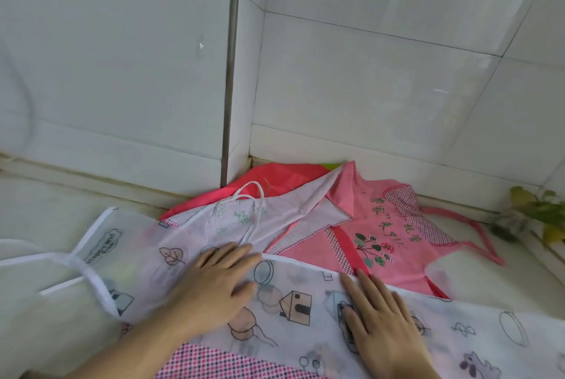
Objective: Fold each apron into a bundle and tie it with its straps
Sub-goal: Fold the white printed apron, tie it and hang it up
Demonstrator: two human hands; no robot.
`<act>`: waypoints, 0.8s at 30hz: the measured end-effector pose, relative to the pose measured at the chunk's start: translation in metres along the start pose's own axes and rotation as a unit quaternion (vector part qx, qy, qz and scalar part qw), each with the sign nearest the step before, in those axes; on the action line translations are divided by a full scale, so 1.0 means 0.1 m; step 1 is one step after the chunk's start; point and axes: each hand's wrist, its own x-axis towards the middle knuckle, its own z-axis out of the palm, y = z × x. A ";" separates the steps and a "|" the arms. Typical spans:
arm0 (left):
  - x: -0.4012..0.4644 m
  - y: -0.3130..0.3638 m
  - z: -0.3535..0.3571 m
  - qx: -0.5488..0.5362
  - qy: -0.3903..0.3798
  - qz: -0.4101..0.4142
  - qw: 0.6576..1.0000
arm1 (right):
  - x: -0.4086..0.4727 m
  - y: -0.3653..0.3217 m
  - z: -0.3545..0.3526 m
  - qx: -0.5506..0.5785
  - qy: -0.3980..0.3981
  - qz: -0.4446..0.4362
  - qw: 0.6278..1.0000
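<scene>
The fingers [235, 256] of the left hand [214, 284] lie straight and close together, flat on the white apron [299, 302], grasping nothing; their tips reach its upper edge near the middle of the cloth. The fingers [357, 287] of the right hand [382, 320] are also straight and pressed flat on the same apron, tips at its upper hem, with nothing gripped. The two hands sit near each other, palms down, the right one lower and further to the right.

The white apron is thin and printed with small drawings: a house, leaves, round shapes. It is spread across the desk [46, 210] in front of the person, and its white straps [76, 265] cross and trail off to the left. Under its lower edge a pink dotted cloth [214, 360] shows.

Behind the hands, toward the corner, a pale checked apron [290, 207] lies partly folded with a white cord [253, 198] looped on it. Just to its right a pink apron [382, 226] with green lettering and a flower picture lies open, its pink strap [483, 241] running right. A red cloth [275, 177] sits beneath them against the tiled wall [367, 73]. A leafy plant [538, 210] is at the far right.
</scene>
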 end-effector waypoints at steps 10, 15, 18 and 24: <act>0.80 0.09 -0.10 -0.118 0.077 -0.179 0.974 | -0.02 -0.02 0.05 0.006 0.004 -0.003 1.000; 1.04 0.05 -0.05 -0.133 0.093 -0.211 0.964 | -0.01 0.01 0.09 0.005 0.014 -0.006 1.000; 1.13 0.04 -0.04 -0.223 0.059 -0.250 0.940 | -0.02 0.02 0.10 0.003 0.021 -0.010 1.000; 1.16 -0.07 -0.11 -0.312 0.031 -0.239 0.919 | -0.02 0.01 0.09 0.007 0.022 -0.011 1.000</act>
